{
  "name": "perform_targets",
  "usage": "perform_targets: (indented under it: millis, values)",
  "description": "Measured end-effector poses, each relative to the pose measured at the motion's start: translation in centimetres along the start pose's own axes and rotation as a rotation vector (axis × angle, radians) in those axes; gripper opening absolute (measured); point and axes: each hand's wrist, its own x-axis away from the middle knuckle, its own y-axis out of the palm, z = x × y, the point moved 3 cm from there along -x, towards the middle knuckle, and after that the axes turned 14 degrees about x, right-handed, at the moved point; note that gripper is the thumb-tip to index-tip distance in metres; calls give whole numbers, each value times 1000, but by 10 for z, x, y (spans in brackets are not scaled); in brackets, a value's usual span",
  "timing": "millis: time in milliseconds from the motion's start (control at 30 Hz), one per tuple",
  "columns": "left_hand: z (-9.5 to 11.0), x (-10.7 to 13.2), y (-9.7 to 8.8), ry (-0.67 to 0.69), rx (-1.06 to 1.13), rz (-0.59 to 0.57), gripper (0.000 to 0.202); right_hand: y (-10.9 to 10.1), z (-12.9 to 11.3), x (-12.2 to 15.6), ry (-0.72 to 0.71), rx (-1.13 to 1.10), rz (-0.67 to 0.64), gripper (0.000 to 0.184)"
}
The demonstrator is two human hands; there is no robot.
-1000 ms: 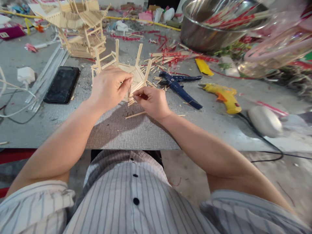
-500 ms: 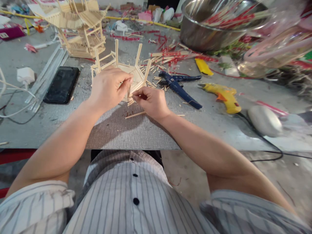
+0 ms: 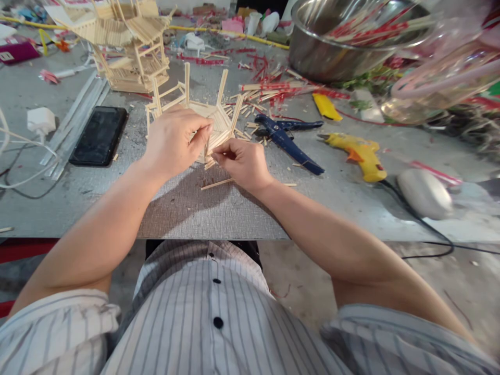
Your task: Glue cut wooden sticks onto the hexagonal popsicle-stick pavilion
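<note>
A small framework of pale wooden sticks point(image 3: 222, 119), with several upright posts, stands on the grey table. My left hand point(image 3: 177, 136) is closed at its near side, thumb and fingers pinching the top of an upright stick point(image 3: 207, 148). My right hand point(image 3: 245, 164) is closed too, its fingertips pressed together low beside that same post; whatever they pinch is too small to make out. One loose stick point(image 3: 216, 184) lies on the table and passes under my right hand. Part of the framework is hidden behind my left hand.
Blue cutters point(image 3: 287, 143) and a yellow glue gun point(image 3: 357, 151) lie to the right. A black phone point(image 3: 98, 136) and clear glue sticks point(image 3: 72, 125) are on the left. Behind stand a larger stick model point(image 3: 130, 57) and a steel pot point(image 3: 324, 52). Cut stick pieces and red wrappers are scattered about.
</note>
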Motion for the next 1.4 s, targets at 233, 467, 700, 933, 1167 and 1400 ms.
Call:
perform_targets:
  millis: [233, 467, 700, 933, 1167, 1400]
  values:
    - [-6, 1, 2, 19, -20, -11, 32, 0, 0, 0, 7, 3, -8, 5]
    - [-8, -2, 5, 95, -129, -2, 42, 1, 0, -1, 0, 11, -26, 7]
    - [4, 1, 0, 80, -140, -28, 37, 1, 1, -1, -9, 1, -24, 7]
    - [-1, 0, 2, 85, -135, -27, 39, 1, 1, -2, -16, 4, -18, 6]
    - [0, -1, 2, 132, -164, -10, 39, 2, 2, -1, -18, 2, -20, 7]
    - [2, 0, 2, 107, -176, -13, 37, 2, 1, -1, -35, 27, -18, 8]
